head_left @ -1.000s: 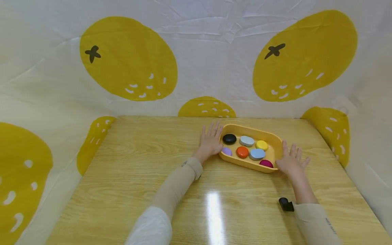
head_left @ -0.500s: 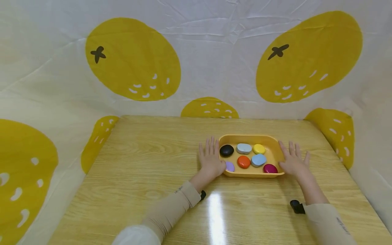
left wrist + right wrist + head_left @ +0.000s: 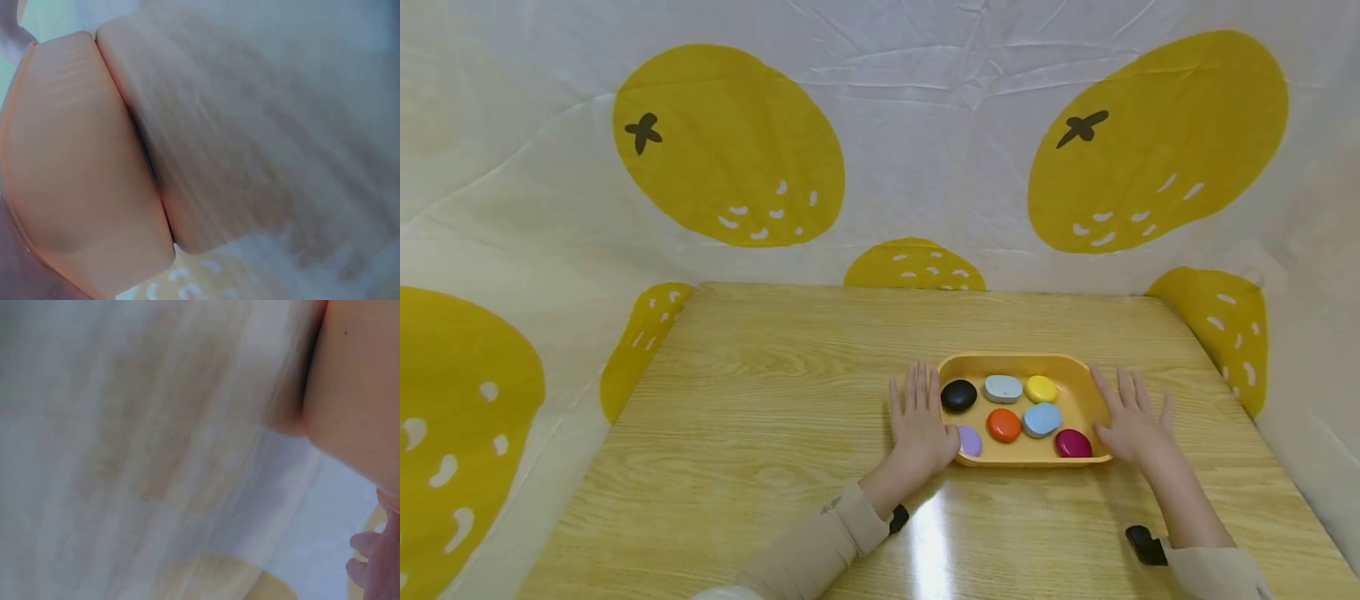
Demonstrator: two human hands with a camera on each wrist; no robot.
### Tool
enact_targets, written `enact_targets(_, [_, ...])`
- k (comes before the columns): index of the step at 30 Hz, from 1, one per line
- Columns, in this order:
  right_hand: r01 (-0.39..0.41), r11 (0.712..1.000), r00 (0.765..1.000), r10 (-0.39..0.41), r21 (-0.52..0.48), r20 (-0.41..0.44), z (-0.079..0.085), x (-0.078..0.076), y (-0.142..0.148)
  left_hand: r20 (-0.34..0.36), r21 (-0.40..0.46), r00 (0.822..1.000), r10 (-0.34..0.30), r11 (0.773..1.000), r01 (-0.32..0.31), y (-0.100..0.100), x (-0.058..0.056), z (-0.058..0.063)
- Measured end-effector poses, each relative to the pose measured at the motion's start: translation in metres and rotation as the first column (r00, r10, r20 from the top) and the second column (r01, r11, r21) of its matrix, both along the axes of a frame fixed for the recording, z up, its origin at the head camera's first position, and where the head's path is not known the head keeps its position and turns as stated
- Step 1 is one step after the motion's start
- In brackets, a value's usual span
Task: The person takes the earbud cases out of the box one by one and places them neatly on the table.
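A shallow yellow-orange tray [image 3: 1030, 462] lies on the table, its long side facing me. Inside sit several smooth, pebble-like pieces: black [image 3: 958, 396], grey [image 3: 1003, 388], yellow [image 3: 1041, 389], orange-red [image 3: 1003, 425], light blue [image 3: 1042, 420], purple [image 3: 970, 442] and dark pink [image 3: 1073, 444]. My left hand [image 3: 922, 435] presses the tray's left end with straight fingers, its thumb by the near corner and partly over the purple piece. Against the right end rests my right hand [image 3: 1137, 429], fingers spread. Both wrist views show the tray's outer wall [image 3: 81, 156] up close.
The wooden table [image 3: 760, 375] extends left of the tray and in front of it, with a bright light reflection near me. Behind and at the sides hangs a white cloth [image 3: 925, 150] printed with yellow fruit. Black wrist devices [image 3: 1145, 546] show at both cuffs.
Both hands have drawn the tray towards me and turned it from slanted to nearly straight. The pieces inside have shifted a little. Both hands stay at the tray's ends.
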State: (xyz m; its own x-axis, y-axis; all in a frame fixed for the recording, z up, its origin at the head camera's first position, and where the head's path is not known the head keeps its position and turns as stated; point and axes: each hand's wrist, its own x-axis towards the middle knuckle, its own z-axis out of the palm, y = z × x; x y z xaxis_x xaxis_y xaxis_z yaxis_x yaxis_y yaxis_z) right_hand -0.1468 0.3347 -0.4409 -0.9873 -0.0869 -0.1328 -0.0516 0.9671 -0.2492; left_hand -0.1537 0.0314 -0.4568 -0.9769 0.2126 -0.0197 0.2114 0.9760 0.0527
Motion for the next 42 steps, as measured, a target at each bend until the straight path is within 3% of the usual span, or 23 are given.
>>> enact_targets(18, [0.028,0.999,0.999,-0.029,-0.016,-0.024,-0.006,0.042,-0.003,-0.024,0.033,0.999,-0.046,0.998,0.047,-0.007,0.032,0.0])
enact_targets(30, [0.033,0.999,0.999,-0.034,-0.024,-0.024,-0.007,0.048,-0.003,0.011,0.053,0.999,-0.052,0.997,0.051,-0.008,0.035,0.0])
enact_targets(33, [0.035,0.999,0.999,-0.036,-0.024,-0.025,-0.008,0.048,-0.002,-0.013,0.038,0.997,-0.079,0.996,0.079,-0.008,0.034,0.002])
enact_targets(36, [0.038,0.999,0.999,-0.038,-0.027,-0.03,-0.008,0.048,-0.003,-0.088,0.002,0.985,-0.149,0.989,0.149,-0.006,0.03,0.006])
enact_targets(39, [0.037,0.999,0.999,-0.038,-0.03,-0.036,-0.008,0.048,-0.003,-0.166,-0.046,0.956,-0.241,0.971,0.236,-0.002,0.022,0.009])
enact_targets(42, [0.035,0.999,0.999,-0.036,-0.033,-0.036,-0.009,0.048,-0.002,-0.19,-0.116,0.925,-0.33,0.943,0.313,0.004,0.013,0.01])
